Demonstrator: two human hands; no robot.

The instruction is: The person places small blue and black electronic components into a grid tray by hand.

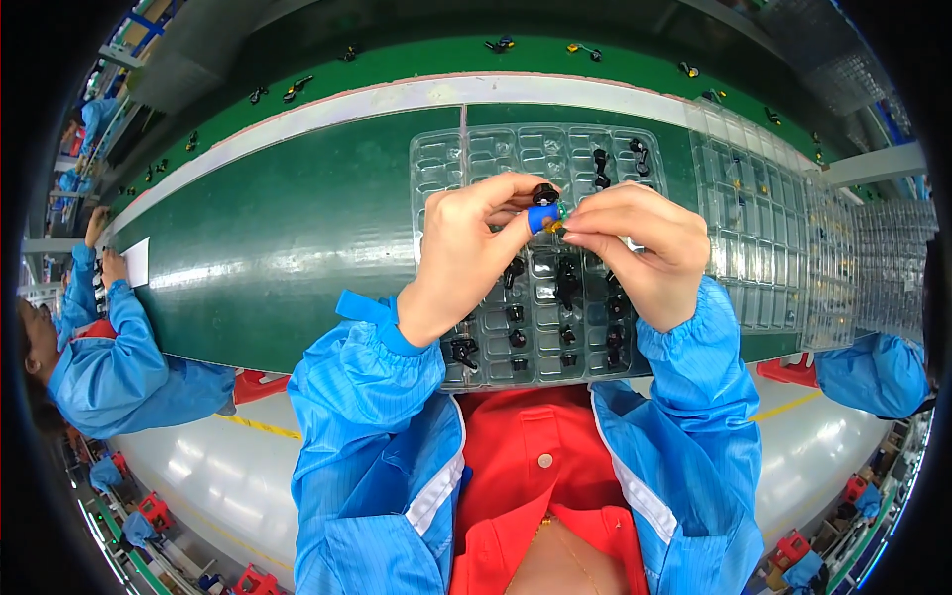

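Over the clear plastic tray, both of my hands meet with their fingertips pinched. My left hand is closed on a small round black part. A blue wrap covers the tip of my left thumb. Coming in from the other side, my right hand pinches a small yellow and green bit beside that part. Whether the bit is joined to the black part, I cannot tell. Several black parts lie in the tray's compartments under and around my hands; some are hidden.
Stacked clear trays stand to the right of mine. Beyond the green table, past a pale rail, small black parts lie spaced along a green strip. A person in a blue jacket works at the left, near a white sheet.
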